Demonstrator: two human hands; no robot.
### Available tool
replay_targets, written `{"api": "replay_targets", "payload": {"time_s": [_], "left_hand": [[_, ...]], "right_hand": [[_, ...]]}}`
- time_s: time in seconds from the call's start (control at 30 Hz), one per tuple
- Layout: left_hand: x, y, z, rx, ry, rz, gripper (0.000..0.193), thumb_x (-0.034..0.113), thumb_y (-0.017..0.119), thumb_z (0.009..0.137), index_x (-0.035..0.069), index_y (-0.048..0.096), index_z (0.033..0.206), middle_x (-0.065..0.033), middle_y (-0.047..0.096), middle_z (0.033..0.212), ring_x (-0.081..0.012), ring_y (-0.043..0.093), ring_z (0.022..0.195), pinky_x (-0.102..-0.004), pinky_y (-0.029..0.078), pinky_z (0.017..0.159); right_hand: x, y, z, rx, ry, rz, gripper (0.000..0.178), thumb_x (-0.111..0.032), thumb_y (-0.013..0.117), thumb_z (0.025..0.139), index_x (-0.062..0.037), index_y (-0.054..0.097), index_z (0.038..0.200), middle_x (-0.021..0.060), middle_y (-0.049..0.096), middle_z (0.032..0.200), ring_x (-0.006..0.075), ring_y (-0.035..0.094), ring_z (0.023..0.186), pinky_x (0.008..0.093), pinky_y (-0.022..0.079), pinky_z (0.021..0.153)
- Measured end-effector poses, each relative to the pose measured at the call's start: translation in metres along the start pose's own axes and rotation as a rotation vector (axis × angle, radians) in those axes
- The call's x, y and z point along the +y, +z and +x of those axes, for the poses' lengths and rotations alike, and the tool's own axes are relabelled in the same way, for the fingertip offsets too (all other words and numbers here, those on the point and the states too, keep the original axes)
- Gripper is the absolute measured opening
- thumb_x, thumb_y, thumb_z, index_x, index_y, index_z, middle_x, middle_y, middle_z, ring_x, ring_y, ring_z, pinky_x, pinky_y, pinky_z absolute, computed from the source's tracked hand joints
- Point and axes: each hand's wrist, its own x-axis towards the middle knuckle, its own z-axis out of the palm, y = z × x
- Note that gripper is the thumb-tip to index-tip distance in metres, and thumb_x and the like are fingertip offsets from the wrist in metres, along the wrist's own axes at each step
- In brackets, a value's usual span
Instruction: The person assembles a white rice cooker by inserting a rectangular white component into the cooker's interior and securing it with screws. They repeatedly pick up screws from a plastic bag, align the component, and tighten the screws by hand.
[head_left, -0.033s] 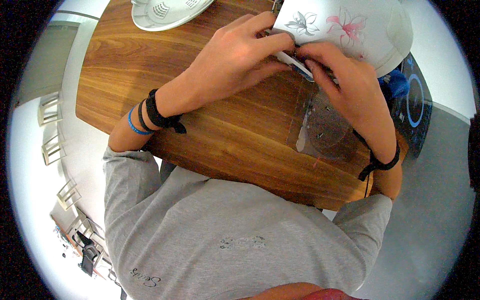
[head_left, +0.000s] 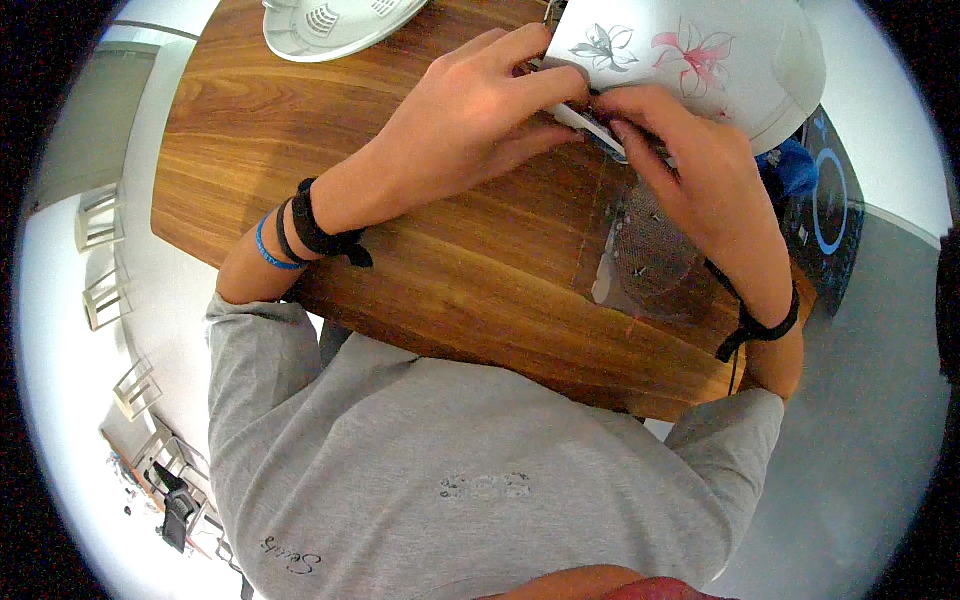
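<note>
A white rounded appliance body [head_left: 690, 60] with grey and pink printed flowers lies at the far right of the wooden table. At its near edge, a narrow white strip [head_left: 600, 132] with some blue under it shows between my hands. My left hand [head_left: 490, 95] is closed at the strip's left end, its fingertips bent in at the body's edge. My right hand [head_left: 680, 145] pinches beside it, thumb and fingers close together against the same edge. What the fingertips press on is mostly hidden by the fingers.
A white vented round cover [head_left: 340, 28] lies at the table's far left. Near my right forearm rests a clear plastic piece [head_left: 605, 275] over a dark meshed patch. A blue bundle [head_left: 790, 168] and a dark panel with a blue ring [head_left: 828, 200] stand at the right edge.
</note>
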Motion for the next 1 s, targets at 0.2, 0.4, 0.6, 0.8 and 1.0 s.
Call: {"api": "replay_targets", "payload": {"time_s": [0.2, 0.4, 0.6, 0.8, 1.0], "left_hand": [[0.0006, -0.0005, 0.0000, 0.008, -0.002, 0.008, 0.034, 0.014, 0.086, 0.080, 0.013, 0.068, 0.108, -0.0105, 0.063, 0.106, -0.0352, 0.067, 0.099, -0.0453, 0.057, 0.082], [-0.0002, -0.0007, 0.0002, 0.006, 0.004, 0.002, 0.035, 0.014, 0.086, 0.079, 0.014, 0.068, 0.109, -0.0103, 0.062, 0.104, -0.0355, 0.066, 0.097, -0.0460, 0.057, 0.081], [0.0005, 0.0011, 0.0017, 0.013, -0.002, 0.018, 0.037, 0.015, 0.086, 0.080, 0.017, 0.067, 0.111, -0.0116, 0.061, 0.104, -0.0358, 0.066, 0.095, -0.0458, 0.056, 0.080], [-0.0008, 0.0022, 0.0015, 0.007, 0.002, 0.025, 0.036, 0.015, 0.086, 0.081, 0.019, 0.069, 0.112, -0.0119, 0.061, 0.102, -0.0357, 0.066, 0.095, -0.0457, 0.056, 0.079], [-0.0011, 0.0025, 0.0025, 0.015, 0.007, 0.018, 0.036, 0.015, 0.086, 0.080, 0.019, 0.069, 0.112, -0.0109, 0.061, 0.101, -0.0353, 0.066, 0.095, -0.0455, 0.056, 0.079]], "right_hand": [[0.0026, 0.0029, 0.0005, 0.027, -0.042, -0.007, 0.024, -0.004, 0.070, 0.099, -0.0091, 0.069, 0.122, 0.0150, 0.077, 0.102, 0.0323, 0.078, 0.088, 0.0382, 0.061, 0.074], [0.0016, 0.0023, 0.0000, 0.021, -0.035, 0.006, 0.024, -0.003, 0.070, 0.100, -0.0082, 0.068, 0.123, 0.0152, 0.077, 0.104, 0.0308, 0.079, 0.094, 0.0380, 0.062, 0.077], [-0.0013, 0.0020, -0.0003, 0.029, 0.044, 0.085, 0.024, -0.001, 0.066, 0.102, -0.0066, 0.062, 0.125, 0.0144, 0.078, 0.108, 0.0278, 0.079, 0.106, 0.0367, 0.063, 0.085], [-0.0048, -0.0002, -0.0001, 0.011, 0.076, 0.099, 0.020, -0.001, 0.066, 0.102, -0.0062, 0.061, 0.121, 0.0144, 0.078, 0.107, 0.0288, 0.079, 0.106, 0.0364, 0.063, 0.085], [-0.0043, 0.0006, -0.0006, 0.009, 0.111, 0.120, 0.020, 0.000, 0.065, 0.102, -0.0057, 0.061, 0.121, 0.0143, 0.077, 0.108, 0.0286, 0.078, 0.107, 0.0363, 0.063, 0.085]]}}
